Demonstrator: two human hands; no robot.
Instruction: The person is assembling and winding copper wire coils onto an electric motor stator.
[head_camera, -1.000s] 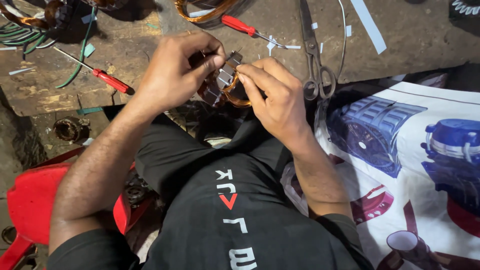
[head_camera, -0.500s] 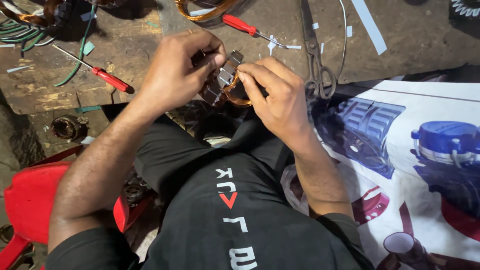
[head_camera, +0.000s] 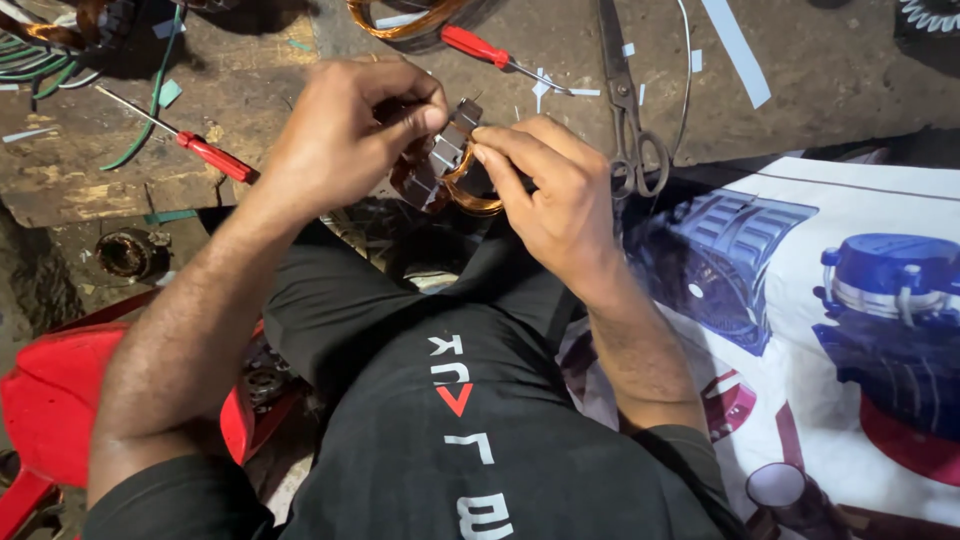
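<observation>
A worn, stained wooden workbench (head_camera: 830, 70) fills the far part of the scene, scarred and littered with white paper scraps. Near right, a large printed poster (head_camera: 800, 300) lies spread out, white with blue pictures of machine housings and patches of red; it reaches from the bench edge down past the person's right arm. Near left stands a red plastic stool (head_camera: 50, 400), and above it, in a dark gap under the bench, sits a small round metal part (head_camera: 128, 253). The person's black shirt with white and red lettering fills the near centre.

On the bench, far right of centre, long steel scissors (head_camera: 625, 100) lie lengthwise, handles toward the person, with a thin wire curving beside them. A red-handled screwdriver (head_camera: 215, 157) lies at far left beside green wires (head_camera: 45, 60), and a second red-handled screwdriver (head_camera: 478, 46) lies at far centre just beside a loop of copper wire (head_camera: 395, 22). A long white paper strip (head_camera: 735, 50) lies far right.

At the centre, over the bench's near edge, both hands hold a small stator core (head_camera: 445, 160): grey stacked metal plates with orange-copper winding looping out at its lower right side. The left hand (head_camera: 340, 135) is closed around its left side, fingertips pinching the top. The right hand (head_camera: 555, 195) grips the right side, thumb and forefinger pressed on the winding.
</observation>
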